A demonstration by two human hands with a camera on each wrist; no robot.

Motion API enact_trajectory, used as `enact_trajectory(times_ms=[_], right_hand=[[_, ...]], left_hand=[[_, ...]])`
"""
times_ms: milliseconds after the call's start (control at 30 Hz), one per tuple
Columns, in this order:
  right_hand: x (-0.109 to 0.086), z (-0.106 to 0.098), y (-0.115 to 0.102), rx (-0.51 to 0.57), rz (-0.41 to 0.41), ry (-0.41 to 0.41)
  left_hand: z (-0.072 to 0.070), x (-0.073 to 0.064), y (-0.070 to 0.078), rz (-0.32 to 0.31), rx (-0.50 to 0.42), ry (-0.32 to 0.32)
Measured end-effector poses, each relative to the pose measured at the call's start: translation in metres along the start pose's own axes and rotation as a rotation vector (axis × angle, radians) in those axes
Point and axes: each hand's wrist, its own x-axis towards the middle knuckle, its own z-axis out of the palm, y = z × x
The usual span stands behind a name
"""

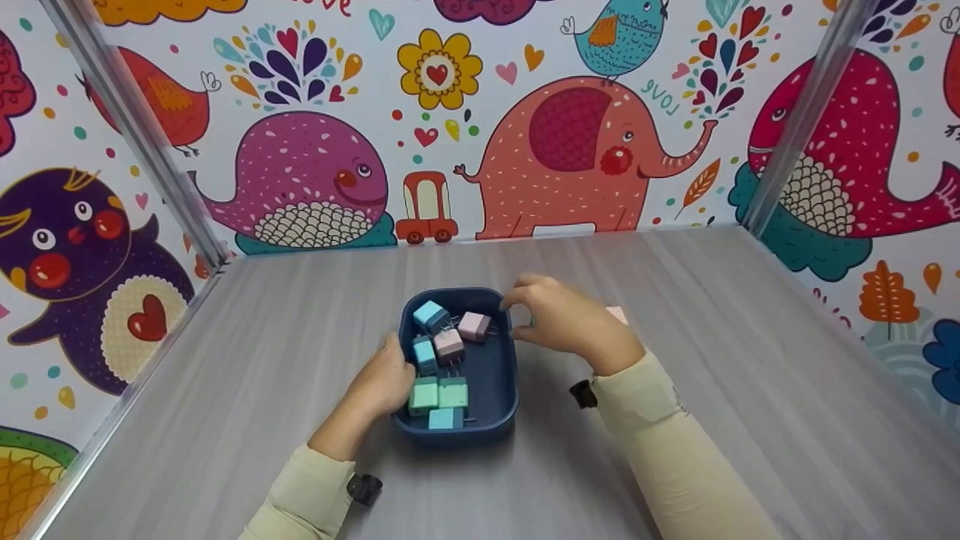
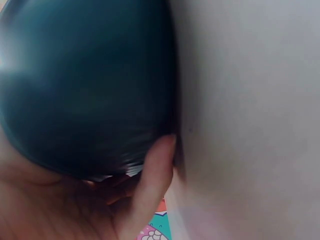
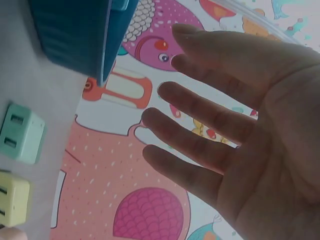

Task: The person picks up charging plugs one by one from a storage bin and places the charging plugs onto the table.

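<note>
While left hand [image 1: 384, 377] wraps box [image 1: 457, 438], right hand [image 1: 568, 322] hangs near its right side, fingers spread, pinching nothing. Plugs [image 1: 449, 346] lie inside; green plug [image 3: 21, 132], yellow plug [image 3: 15, 199] outside. Loading seems underway; next move probably calls for pinching that green plug.

Head view above bin [image 1: 491, 381], wrist views close

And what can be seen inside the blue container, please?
I can see three blue plugs, two pink plugs and two green plugs inside the blue container. What lies beneath them is covered and cannot be seen.
</note>
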Motion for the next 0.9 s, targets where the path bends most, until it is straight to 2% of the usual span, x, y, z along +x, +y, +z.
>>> enact_trajectory(times_ms=[500,900], right_hand=[[0.001,0.017,-0.027,-0.028,-0.111,-0.040],[0.003,0.037,-0.043,-0.120,-0.231,-0.086]], left_hand=[[0.000,0.001,0.001,-0.006,-0.011,0.003],[-0.002,-0.002,0.003,0.004,0.011,0.000]])
